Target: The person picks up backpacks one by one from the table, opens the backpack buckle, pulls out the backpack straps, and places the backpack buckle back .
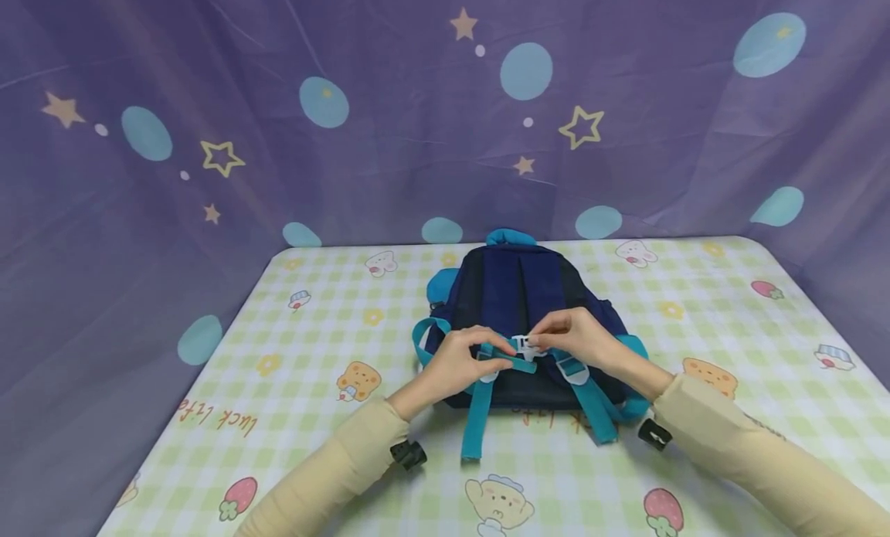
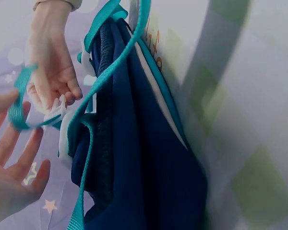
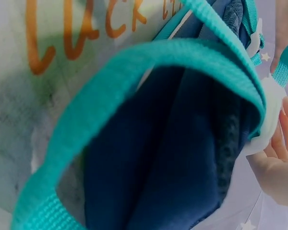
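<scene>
A navy backpack [image 1: 504,290] lies on the table with its shoulder-strap side up. Over its lower middle, my right hand [image 1: 580,338] pinches a white plastic buckle [image 1: 530,350] between thumb and fingertips. My left hand [image 1: 459,361] holds a short teal webbing strap [image 1: 523,364] just left of the buckle. In the left wrist view that strap [image 2: 20,108] loops by the left fingers and runs to the white buckle. The right wrist view has a teal shoulder strap [image 3: 101,91] arching across, hiding part of the bag's side.
Two teal strap tails, one on the left [image 1: 474,425] and one on the right [image 1: 596,413], hang toward the front from white adjusters. A checked, cartoon-printed cloth [image 1: 313,436] covers the table. Behind it hangs a purple curtain [image 1: 417,158] with stars.
</scene>
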The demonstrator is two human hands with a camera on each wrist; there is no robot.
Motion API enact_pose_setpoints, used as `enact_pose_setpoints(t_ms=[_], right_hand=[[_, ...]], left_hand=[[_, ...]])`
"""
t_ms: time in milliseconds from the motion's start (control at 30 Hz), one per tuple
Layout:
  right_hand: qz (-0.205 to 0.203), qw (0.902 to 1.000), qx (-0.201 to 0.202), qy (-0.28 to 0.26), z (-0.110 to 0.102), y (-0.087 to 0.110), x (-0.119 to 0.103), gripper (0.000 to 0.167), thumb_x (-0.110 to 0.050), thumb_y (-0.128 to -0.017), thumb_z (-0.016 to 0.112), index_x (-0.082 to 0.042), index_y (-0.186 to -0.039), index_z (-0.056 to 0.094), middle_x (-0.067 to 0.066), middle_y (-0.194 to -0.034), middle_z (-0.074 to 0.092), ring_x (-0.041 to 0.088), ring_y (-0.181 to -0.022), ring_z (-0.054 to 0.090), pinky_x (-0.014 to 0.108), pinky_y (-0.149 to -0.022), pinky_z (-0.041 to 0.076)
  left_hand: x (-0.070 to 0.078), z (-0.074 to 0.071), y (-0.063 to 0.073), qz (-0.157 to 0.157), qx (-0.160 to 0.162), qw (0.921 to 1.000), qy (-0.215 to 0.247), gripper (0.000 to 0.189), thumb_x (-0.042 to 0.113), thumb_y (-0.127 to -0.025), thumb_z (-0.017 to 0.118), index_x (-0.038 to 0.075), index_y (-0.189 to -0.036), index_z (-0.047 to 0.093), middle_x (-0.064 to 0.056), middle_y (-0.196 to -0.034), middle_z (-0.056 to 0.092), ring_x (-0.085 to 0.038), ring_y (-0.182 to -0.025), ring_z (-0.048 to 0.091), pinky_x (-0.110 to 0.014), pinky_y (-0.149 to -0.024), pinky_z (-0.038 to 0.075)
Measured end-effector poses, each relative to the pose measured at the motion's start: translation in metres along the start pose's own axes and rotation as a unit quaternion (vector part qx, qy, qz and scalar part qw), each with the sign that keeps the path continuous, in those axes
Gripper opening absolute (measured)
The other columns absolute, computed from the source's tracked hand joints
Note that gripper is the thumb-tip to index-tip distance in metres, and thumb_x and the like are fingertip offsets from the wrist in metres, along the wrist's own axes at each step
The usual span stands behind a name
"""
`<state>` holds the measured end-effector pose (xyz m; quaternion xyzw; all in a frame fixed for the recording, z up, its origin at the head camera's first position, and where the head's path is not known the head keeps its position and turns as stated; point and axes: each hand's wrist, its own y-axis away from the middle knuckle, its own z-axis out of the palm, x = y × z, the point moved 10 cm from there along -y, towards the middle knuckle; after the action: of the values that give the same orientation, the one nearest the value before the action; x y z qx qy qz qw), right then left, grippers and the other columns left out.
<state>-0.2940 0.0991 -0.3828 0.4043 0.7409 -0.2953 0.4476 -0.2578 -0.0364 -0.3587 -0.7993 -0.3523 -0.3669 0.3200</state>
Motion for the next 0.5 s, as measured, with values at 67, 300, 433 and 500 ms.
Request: enact_pose_setpoints(t_ms=[67, 300, 433, 500], right_hand=[[0.0, 1.0, -0.007, -0.001, 0.001, 0.0, -0.001, 0.014, -0.007, -0.094, 0.065, 0.005, -0.097, 0.073, 0.01, -0.09, 0.071, 0.027, -0.082, 0.067, 0.033, -0.074, 0.056], [0.002, 0.9998, -0.019, -0.006, 0.003, -0.001, 0.0, 0.013, -0.004, -0.091, 0.067, 0.006, -0.095, 0.074, 0.011, -0.089, 0.071, 0.029, -0.081, 0.067, 0.031, -0.073, 0.055], [0.007, 0.9996, -0.025, -0.005, 0.002, 0.0, 0.001, 0.013, -0.005, -0.091, 0.068, 0.006, -0.095, 0.074, 0.011, -0.088, 0.072, 0.028, -0.081, 0.067, 0.032, -0.072, 0.054], [0.003, 0.9995, -0.031, -0.003, 0.003, 0.0, 0.0, 0.013, -0.006, -0.091, 0.068, 0.005, -0.095, 0.074, 0.011, -0.089, 0.072, 0.029, -0.081, 0.067, 0.032, -0.073, 0.054]], left_hand=[[0.001, 0.0, -0.001, 0.006, -0.005, 0.9999, 0.012, 0.016, 0.008, -0.088, 0.073, 0.004, -0.103, 0.074, -0.009, -0.106, 0.068, -0.026, -0.103, 0.061, -0.041, -0.09, 0.051], [0.001, -0.003, -0.007, 0.011, -0.004, 0.9998, 0.018, 0.013, 0.004, -0.089, 0.07, 0.002, -0.102, 0.074, -0.009, -0.102, 0.069, -0.027, -0.097, 0.062, -0.037, -0.081, 0.054], [-0.003, -0.005, -0.012, -0.003, -0.001, 0.9999, -0.009, 0.012, 0.004, -0.092, 0.068, 0.003, -0.102, 0.074, -0.007, -0.102, 0.069, -0.025, -0.095, 0.063, -0.036, -0.078, 0.053], [-0.004, -0.004, -0.015, -0.008, -0.007, 0.9996, -0.025, 0.013, 0.004, -0.093, 0.066, 0.003, -0.104, 0.073, -0.009, -0.105, 0.068, -0.025, -0.096, 0.063, -0.034, -0.079, 0.054]])
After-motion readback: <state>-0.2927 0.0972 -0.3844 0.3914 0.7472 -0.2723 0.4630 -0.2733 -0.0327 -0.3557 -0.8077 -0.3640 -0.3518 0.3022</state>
